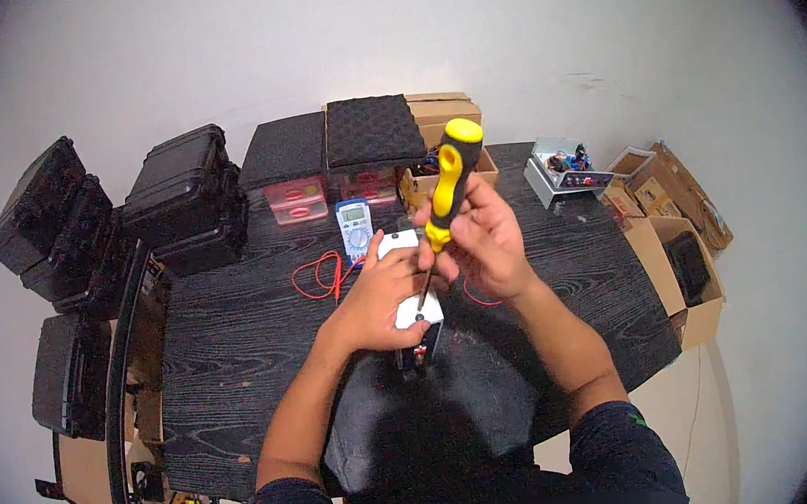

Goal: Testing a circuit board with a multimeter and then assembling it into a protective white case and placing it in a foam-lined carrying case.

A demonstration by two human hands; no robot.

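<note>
A screwdriver (455, 171) is gripped by the right hand (489, 243); a white box (433, 311), at that hand's eight o'clock, is clasped by the left hand (381, 297).

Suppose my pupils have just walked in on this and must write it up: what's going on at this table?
A person is working bare-handed at a dark table. Their left hand holds a white-topped box, while their right hand grips a yellow-and-black screwdriver. It slants down to a dark round spot at the box's near end; whether the tip touches is too small to tell. A multimeter lies beyond the box, slightly left.
</note>
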